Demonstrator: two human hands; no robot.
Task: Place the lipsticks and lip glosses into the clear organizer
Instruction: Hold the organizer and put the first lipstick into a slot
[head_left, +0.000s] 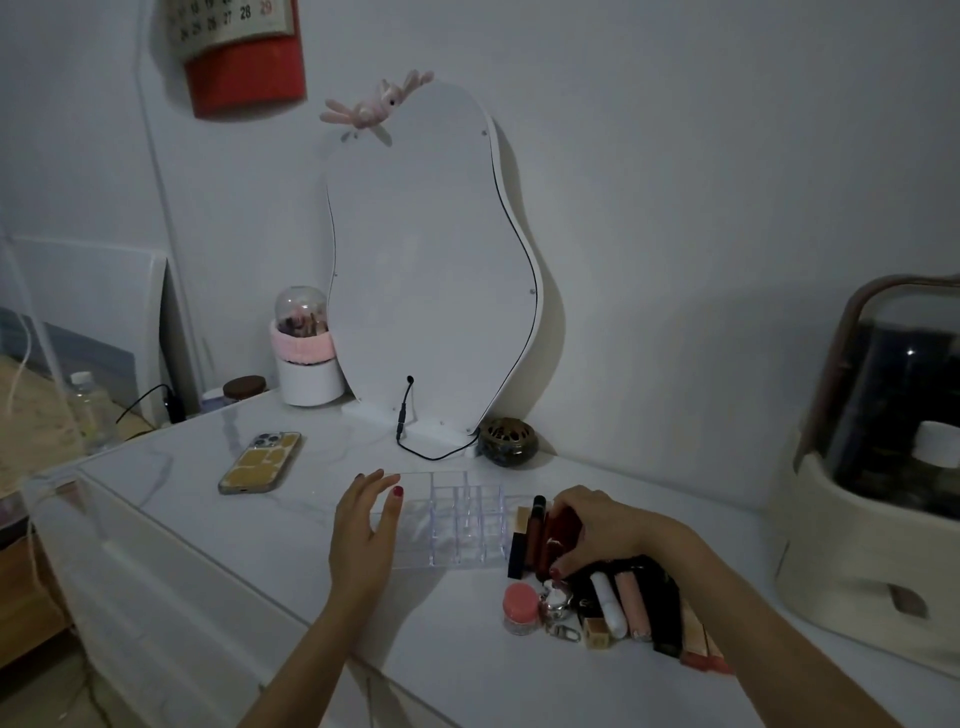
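left hand (366, 525): fingers spread, resting against clear organizer (457, 519) (compartments bare) | right hand (597, 530): pinching dark red lip gloss (558, 535) just right of organizer | other lipsticks (634, 608): heaped beneath right wrist

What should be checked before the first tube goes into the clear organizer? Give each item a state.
1. Clear organizer upright on the table: ok.
2. Left hand steadying its left end: ok.
3. Compartments empty: ok, none visibly filled.
4. Right hand has a grip on a dark red tube: ok.
5. Tube's cap closed: cannot tell.
6. Remaining lipsticks within reach beside the organizer: ok.
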